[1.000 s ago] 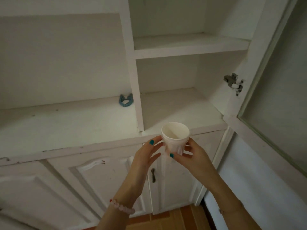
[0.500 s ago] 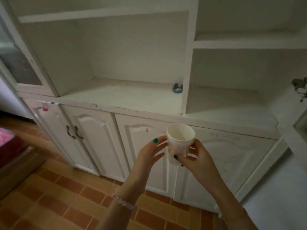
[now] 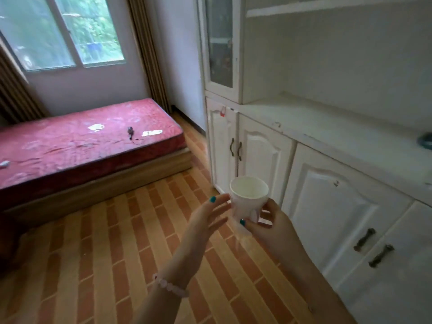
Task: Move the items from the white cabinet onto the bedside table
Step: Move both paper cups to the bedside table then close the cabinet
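Note:
A white paper cup [image 3: 248,197] is upright in front of me, its mouth open and nothing visible inside. My right hand [image 3: 271,226] grips it from below and behind, thumb across its lower front. My left hand [image 3: 208,215] has straight fingers, the fingertips touching the cup's left side. The white cabinet [image 3: 327,127] stands to the right, its counter shelf open. A small blue object [image 3: 426,141] lies on that shelf at the right edge of the view. No bedside table is in view.
A bed with a red mattress [image 3: 81,141] lies at the left under a window [image 3: 58,31]. Brick-pattern floor [image 3: 105,242] stretches between bed and cabinet. The lower cabinet doors [image 3: 261,155] are closed. A glass-fronted cabinet door [image 3: 221,43] stands above them.
My view has swung left, away from the cabinet shelves toward the bed and window. Both hands keep the cup in the same hold in front of me.

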`<state>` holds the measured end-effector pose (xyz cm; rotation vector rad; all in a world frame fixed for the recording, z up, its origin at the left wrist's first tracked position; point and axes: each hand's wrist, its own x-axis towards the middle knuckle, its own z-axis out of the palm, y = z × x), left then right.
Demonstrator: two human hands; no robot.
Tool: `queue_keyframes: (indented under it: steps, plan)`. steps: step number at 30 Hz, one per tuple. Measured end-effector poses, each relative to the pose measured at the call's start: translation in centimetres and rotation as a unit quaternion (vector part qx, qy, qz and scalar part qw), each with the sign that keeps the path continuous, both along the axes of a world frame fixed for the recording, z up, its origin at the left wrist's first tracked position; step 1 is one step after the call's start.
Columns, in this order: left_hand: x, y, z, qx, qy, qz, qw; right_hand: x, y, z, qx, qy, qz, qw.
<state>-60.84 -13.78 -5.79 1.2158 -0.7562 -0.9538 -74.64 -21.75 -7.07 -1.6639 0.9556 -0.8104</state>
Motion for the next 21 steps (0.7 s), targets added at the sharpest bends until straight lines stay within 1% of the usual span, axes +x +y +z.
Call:
queue_keyframes:
  steps: [2,5,10,14,18,21]
  plan:
    - [2.7,2.4,0.4,0.004,-0.01,0.037,0.999,3.4,1.4,0.3,0.003,0.002,0.045,0.999]
    - [7.1,6.2,0.7,0.007,-0.012,0.093,0.996,9.2,3.6,0.5,-0.025,0.015,0.103,0.994]
    - [15.9,13.2,0.8,0.027,-0.023,0.202,0.979,20.3,8.2,0.3,-0.046,0.003,0.219,0.975]
    - [22.8,18.9,0.8,0.037,-0.037,0.266,0.963,28.7,13.1,0.4,-0.058,0.0,0.278,0.959]
    - [28.4,24.5,1.2,0.047,-0.045,0.304,0.95,35.8,17.7,0.3,-0.066,-0.011,0.325,0.943]
    - [31.6,28.1,0.8,0.053,-0.03,0.338,0.939,40.1,20.9,-0.3,-0.067,-0.007,0.359,0.931]
